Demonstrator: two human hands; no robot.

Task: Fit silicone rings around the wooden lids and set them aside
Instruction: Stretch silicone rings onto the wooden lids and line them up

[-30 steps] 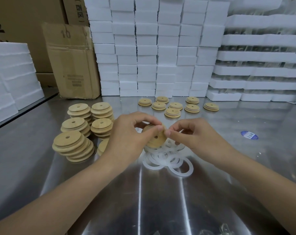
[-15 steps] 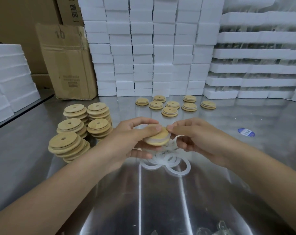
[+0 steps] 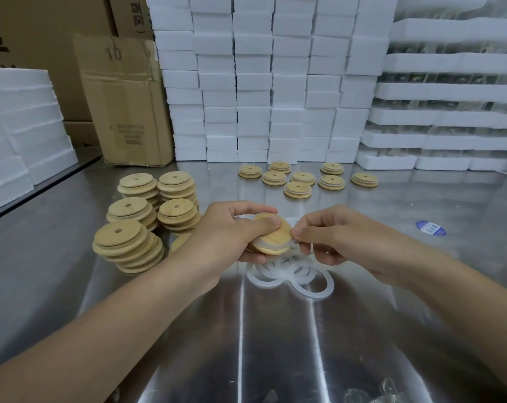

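My left hand (image 3: 227, 228) grips a round wooden lid (image 3: 272, 237) above the steel table, thumb across its top. A translucent silicone ring (image 3: 268, 245) shows around the lid's edge. My right hand (image 3: 333, 238) pinches the ring at the lid's right side. Under the hands lies a loose pile of silicone rings (image 3: 301, 276). Stacks of bare wooden lids (image 3: 130, 248) stand to the left. Several single lids with rings (image 3: 297, 189) lie at the back of the table.
The steel table (image 3: 275, 344) is walled at the back by white foam blocks (image 3: 269, 82) and foam trays (image 3: 450, 112). A cardboard box (image 3: 124, 100) stands back left, more foam (image 3: 22, 126) far left. A blue sticker (image 3: 430, 228) lies right.
The lid has tipped from facing me to lying flatter in my left hand, and the ring now sits around its edge. My right hand's fingertips have moved to the lid's right rim.
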